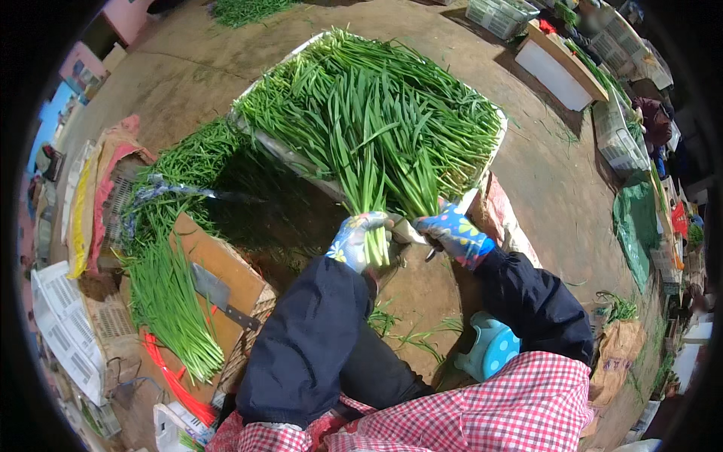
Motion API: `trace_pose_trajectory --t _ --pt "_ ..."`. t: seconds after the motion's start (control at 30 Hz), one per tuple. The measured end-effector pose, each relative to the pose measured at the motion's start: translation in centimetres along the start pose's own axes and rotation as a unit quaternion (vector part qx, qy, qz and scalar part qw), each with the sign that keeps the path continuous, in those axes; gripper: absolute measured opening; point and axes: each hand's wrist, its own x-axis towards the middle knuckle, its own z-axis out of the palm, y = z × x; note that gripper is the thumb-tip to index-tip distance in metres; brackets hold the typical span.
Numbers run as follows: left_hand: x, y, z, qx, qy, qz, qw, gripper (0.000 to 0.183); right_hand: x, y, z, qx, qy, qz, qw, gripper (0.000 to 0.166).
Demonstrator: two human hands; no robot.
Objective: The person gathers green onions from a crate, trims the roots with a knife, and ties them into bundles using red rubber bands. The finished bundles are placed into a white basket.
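My left hand [349,240], in a flowered glove, grips a bunch of garlic chives [365,183] by its pale stems, with the cut ends poking out below the fingers. In a matching blue glove, my right hand [458,233] is closed at the stem end of a second clump of chives [417,183]. A pale, flat, blade-like piece [408,233] lies between my hands. A dark tip shows under the right hand; whether it is a handle I cannot tell. Both clumps lean over a white-rimmed crate [291,153] heaped with chives [350,90].
At the left, a cleaver [212,285] and a chive bundle [169,316] rest on a wooden board [245,268]. Red ties [181,387] hang beside it. Loose chives [186,158] are piled behind. A blue stool [491,347] stands at my right. Crates [618,133] line the far right.
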Motion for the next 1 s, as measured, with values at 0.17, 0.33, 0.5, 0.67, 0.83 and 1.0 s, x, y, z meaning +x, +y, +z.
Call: trace_pose_trajectory --t 0.17,0.33,0.5,0.67,0.83,1.0 --pt "-1.1 2.2 -3.7 -0.047 -0.005 -0.034 0.998 0.018 1.7 -6.1 -4.4 -0.099 0.184 -0.065 0.976 0.030" --pt "-1.7 5.6 -8.2 -0.023 -0.054 -0.108 0.992 0.032 7.5 -4.2 -6.3 -0.142 0.260 -0.237 0.925 0.037" --pt "-7.7 12.1 -9.5 0.048 -0.037 -0.094 0.994 0.037 10.0 2.4 -9.4 -0.529 0.246 -0.117 0.804 0.079" --pt "-14.7 17.5 -8.6 0.226 0.112 0.021 0.967 0.018 3.2 -4.6 -5.4 -0.546 0.272 -0.138 0.781 0.088" --pt "-20.3 17.9 -7.2 0.497 0.219 0.209 0.813 0.029 -0.4 -3.6 8.1 0.000 0.097 -0.309 0.946 0.078" --pt "-21.2 14.3 -3.7 0.839 0.248 0.261 0.408 0.045 -5.3 -0.5 23.7 0.400 -0.310 -0.045 0.861 0.066"
